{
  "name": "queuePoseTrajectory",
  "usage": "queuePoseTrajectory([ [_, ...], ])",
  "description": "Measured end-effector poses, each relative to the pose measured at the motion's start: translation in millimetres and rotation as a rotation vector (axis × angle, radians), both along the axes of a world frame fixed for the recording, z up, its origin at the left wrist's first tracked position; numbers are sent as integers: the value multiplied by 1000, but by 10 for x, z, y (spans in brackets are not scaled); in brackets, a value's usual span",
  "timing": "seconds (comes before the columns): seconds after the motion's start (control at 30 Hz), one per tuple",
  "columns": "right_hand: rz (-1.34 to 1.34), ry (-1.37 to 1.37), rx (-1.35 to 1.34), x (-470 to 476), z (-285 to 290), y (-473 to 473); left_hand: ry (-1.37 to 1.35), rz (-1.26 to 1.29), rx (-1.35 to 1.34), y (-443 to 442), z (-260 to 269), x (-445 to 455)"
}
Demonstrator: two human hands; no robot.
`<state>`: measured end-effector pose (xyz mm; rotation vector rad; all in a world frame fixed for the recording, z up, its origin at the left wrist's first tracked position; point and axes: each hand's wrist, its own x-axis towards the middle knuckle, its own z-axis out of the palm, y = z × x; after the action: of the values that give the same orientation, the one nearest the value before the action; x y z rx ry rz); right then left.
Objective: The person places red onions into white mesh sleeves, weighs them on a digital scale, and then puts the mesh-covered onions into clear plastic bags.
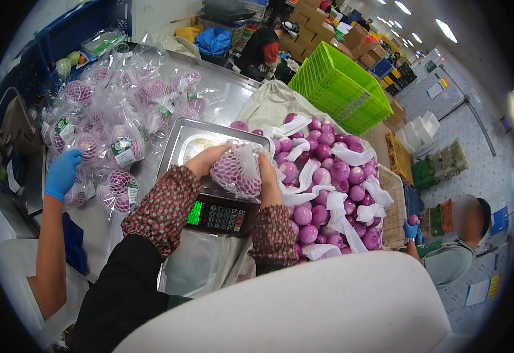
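Observation:
Both of my hands grip a bundle of purple onions in white foam netting (pixel 238 173). My left hand (pixel 207 160) has hold of its left side, while my right hand (pixel 269 178) presses against its right side. The bundle is over the steel pan (pixel 186 145) of a digital scale; whether it touches the pan I cannot tell. A lit green display and a keypad (pixel 225 216) are on the scale's front. Loose peeled purple onions (pixel 308 215) lie heaped to the right, with strips of white netting (pixel 341 216) strewn over them.
Left of the scale, bagged, labelled onions (pixel 120 145) pile up on the steel table (pixel 226 90). A co-worker's blue-gloved hand (pixel 62 174) touches that pile. Stacked green crates (pixel 341 88) stand behind the loose onions. At the right, another person (pixel 451 260) holds an onion.

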<state>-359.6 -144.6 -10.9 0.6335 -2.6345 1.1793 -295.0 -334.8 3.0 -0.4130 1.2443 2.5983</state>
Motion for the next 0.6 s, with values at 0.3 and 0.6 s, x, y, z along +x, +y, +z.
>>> queuePoseTrajectory([
  [0.3, -2, -785, -683, 2557, 343, 1044, -28, 22, 708, 1210, -320, 2685],
  [0.6, 128, -1547, -1490, 3542, 657, 1653, -63, -261, 948, 1744, -242, 3481],
])
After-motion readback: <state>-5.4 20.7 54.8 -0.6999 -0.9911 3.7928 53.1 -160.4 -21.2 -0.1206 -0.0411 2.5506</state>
